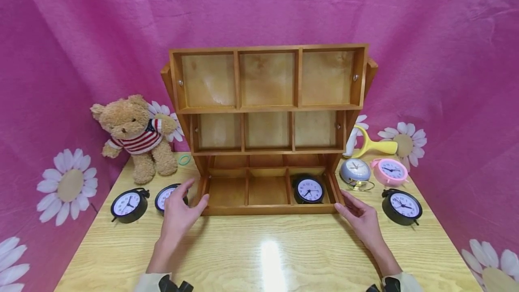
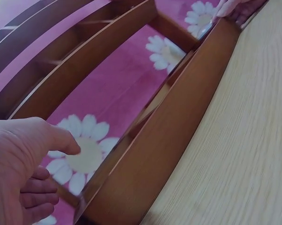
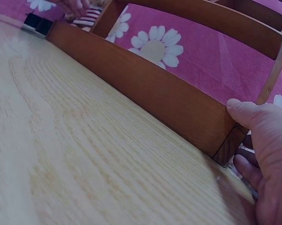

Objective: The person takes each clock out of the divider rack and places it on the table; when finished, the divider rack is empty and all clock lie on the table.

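A wooden three-tier organizer [image 1: 259, 210] stands fanned out on the table, each tier split into compartments. In the bottom tier's right compartment sits a black alarm clock [image 1: 309, 190] with a white dial. My left hand [image 1: 178, 213] is at the organizer's lower left end, thumb and fingers spread and apart from the wood in the left wrist view; it partly covers another black clock [image 1: 161, 198]. My right hand [image 1: 362, 221] holds the lower right corner. In the right wrist view its thumb [image 3: 241, 110] lies on the front board and the fingers curl round the end.
Left of the organizer are a teddy bear [image 1: 138, 136], a green ring [image 1: 184, 160] and a black clock [image 1: 129, 205]. To the right stand a blue-grey clock [image 1: 355, 170], a pink clock [image 1: 390, 171], a black clock [image 1: 402, 207] and a yellow-handled tool [image 1: 377, 147].
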{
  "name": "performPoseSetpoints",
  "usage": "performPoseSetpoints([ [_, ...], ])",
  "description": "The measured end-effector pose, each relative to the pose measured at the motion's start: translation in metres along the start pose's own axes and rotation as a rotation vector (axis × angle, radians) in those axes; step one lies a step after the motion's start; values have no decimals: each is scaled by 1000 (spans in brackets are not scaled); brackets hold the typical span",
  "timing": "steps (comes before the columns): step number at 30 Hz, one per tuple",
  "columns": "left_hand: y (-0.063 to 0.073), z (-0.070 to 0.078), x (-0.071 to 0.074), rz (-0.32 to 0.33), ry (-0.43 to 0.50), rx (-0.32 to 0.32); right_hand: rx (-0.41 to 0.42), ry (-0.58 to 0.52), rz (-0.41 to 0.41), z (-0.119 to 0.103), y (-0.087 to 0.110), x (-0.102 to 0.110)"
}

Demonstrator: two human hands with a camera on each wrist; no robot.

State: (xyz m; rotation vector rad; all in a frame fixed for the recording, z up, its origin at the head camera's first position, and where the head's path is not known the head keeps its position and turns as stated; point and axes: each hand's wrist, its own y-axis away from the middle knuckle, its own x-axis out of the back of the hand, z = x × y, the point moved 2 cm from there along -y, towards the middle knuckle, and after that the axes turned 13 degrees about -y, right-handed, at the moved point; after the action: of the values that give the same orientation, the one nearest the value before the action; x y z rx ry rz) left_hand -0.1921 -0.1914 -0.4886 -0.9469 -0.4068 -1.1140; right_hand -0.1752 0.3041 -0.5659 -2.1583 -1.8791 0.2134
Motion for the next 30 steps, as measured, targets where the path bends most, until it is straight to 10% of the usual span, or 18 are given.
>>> performPoseSetpoints([
  [30,1,146,-119,-410,63,-281,-3,9,-12,0,0,1],
])
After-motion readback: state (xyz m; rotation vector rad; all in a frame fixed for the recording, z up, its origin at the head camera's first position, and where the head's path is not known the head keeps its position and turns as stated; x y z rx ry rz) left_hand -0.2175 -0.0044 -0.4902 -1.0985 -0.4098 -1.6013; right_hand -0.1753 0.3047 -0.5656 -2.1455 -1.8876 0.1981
